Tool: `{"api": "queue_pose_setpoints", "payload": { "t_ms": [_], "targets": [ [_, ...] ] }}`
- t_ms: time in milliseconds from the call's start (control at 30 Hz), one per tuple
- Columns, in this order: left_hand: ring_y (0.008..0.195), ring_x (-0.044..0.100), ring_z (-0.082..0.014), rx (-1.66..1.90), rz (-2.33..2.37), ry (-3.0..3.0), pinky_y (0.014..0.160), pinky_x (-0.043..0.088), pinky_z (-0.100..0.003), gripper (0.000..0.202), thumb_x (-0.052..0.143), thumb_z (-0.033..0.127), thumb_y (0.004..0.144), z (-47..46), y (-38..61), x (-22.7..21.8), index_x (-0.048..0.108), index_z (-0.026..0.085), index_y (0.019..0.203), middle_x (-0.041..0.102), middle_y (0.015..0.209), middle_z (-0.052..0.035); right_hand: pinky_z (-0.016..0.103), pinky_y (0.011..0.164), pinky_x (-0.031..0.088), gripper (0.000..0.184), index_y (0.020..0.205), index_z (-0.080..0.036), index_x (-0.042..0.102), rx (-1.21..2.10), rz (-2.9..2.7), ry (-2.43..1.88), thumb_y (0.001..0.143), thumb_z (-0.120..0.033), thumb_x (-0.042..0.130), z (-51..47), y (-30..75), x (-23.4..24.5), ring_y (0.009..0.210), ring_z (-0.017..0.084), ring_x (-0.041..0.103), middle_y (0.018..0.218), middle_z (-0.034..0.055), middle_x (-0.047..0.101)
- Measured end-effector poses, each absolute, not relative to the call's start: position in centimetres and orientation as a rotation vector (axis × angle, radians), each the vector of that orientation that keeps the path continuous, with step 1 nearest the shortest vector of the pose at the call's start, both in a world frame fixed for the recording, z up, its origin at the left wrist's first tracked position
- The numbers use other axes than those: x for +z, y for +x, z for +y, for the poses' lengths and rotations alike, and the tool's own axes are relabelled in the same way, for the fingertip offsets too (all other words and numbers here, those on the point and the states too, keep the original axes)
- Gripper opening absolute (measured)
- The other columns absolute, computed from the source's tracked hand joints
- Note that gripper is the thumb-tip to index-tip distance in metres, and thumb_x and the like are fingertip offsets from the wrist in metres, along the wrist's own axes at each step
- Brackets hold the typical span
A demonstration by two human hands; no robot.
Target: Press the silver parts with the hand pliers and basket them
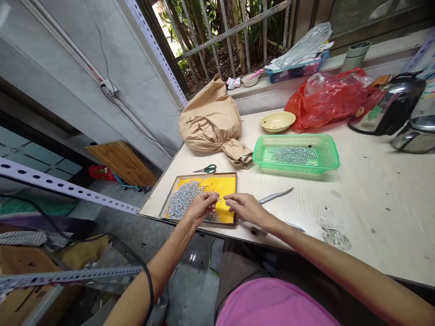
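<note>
My left hand (201,207) is over a shallow tray (227,183) with a yellow bottom, its thumb and fingertips pinched together. Whatever lies in that pinch is too small to make out. Just to its right, my right hand (245,207) reaches over the tray's right edge, with fingers bent and a gap between thumb and forefinger. The two hands' fingertips are close but apart. A heap of small silvery screws (181,199) fills the tray's left side, partly behind my left hand. More such screws (295,155) lie in a green plastic basket (295,169) farther back.
Green-handled scissors (208,169) lie behind the tray, and a grey blade-like tool (277,195) is to its right. At the back stand a brown paper bag (210,117), a yellow bowl (277,121), a red plastic bag (322,102) and a kettle (387,106).
</note>
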State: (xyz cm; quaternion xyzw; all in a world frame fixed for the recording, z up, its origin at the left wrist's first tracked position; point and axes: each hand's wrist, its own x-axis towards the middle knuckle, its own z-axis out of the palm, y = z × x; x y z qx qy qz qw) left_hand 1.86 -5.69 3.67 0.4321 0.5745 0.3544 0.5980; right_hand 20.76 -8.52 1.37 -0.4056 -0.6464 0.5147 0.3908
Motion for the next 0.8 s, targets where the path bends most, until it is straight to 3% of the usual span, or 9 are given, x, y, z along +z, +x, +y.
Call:
{"api": "queue_pose_setpoints", "payload": {
  "t_ms": [100,200,500,600,667,733,800],
  "targets": [
    [0.045,0.046,-0.0035,0.866,1.290,1.028,0.045,0.041,-0.016,0.045,0.085,0.044,0.051,-6.7,2.0,4.1,0.061,0.012,0.070,0.054,0.055,0.0048,0.026,0.064,0.051,0.028,0.077,-0.017,0.061,1.515,-1.498,-0.985,0.089,-0.037,0.046,-7.9,17.2,0.6,0.069,0.016,0.067,0.073,0.0033,0.067],
    [0.045,0.047,-0.0049,0.905,1.317,1.085,0.047,0.042,-0.018,0.043,0.082,0.046,0.054,-7.3,1.3,3.9,0.060,0.013,0.068,0.054,0.053,0.0045,0.025,0.064,0.051,0.027,0.077,-0.017,0.058,1.582,-1.371,-0.982,0.088,-0.040,0.049,-7.8,15.8,0.0,0.066,0.014,0.065,0.074,0.0024,0.066],
    [0.046,0.049,-0.0092,0.939,1.634,1.268,0.045,0.042,-0.022,0.043,0.073,0.055,0.062,-7.5,-0.4,1.7,0.061,0.014,0.069,0.055,0.056,0.0023,0.021,0.056,0.048,0.025,0.077,-0.018,0.056,1.351,-1.424,-1.207,0.090,-0.037,0.045,-7.0,15.1,-0.2,0.062,0.012,0.064,0.075,0.0006,0.062],
    [0.068,0.060,-0.0140,0.946,1.730,1.729,0.059,0.049,-0.025,0.033,0.067,0.043,0.075,-8.1,-0.8,2.0,0.068,0.015,0.093,0.066,0.089,-0.0063,0.021,0.056,0.044,0.025,0.076,-0.019,0.054,1.267,-1.586,-1.272,0.091,-0.032,0.040,-7.2,15.6,0.7,0.062,0.011,0.062,0.076,0.0010,0.063],
    [0.088,0.060,-0.0168,0.947,1.644,2.102,0.075,0.049,-0.028,0.028,0.061,0.034,0.084,-8.8,-0.7,2.4,0.067,0.019,0.107,0.064,0.107,-0.0080,0.022,0.058,0.041,0.027,0.072,-0.019,0.051,1.135,-1.820,-1.298,0.093,-0.029,0.037,-7.7,16.2,1.2,0.063,0.011,0.059,0.072,0.0011,0.061],
    [0.095,0.058,-0.0175,0.872,1.501,2.362,0.084,0.047,-0.030,0.024,0.053,0.028,0.090,-9.4,-0.1,2.7,0.067,0.022,0.108,0.065,0.104,-0.0071,0.024,0.062,0.039,0.028,0.074,-0.019,0.051,0.950,-2.021,-1.318,0.095,-0.027,0.034,-8.3,17.1,1.5,0.066,0.012,0.057,0.072,0.0016,0.061],
    [0.091,0.057,-0.0174,0.784,1.386,2.497,0.085,0.046,-0.030,0.023,0.050,0.026,0.092,-9.7,1.0,2.9,0.068,0.022,0.105,0.066,0.095,-0.0062,0.025,0.065,0.038,0.028,0.082,-0.018,0.052,0.786,-2.134,-1.343,0.097,-0.026,0.031,-8.9,18.3,1.6,0.070,0.013,0.056,0.076,0.0028,0.061]
  ]
}}
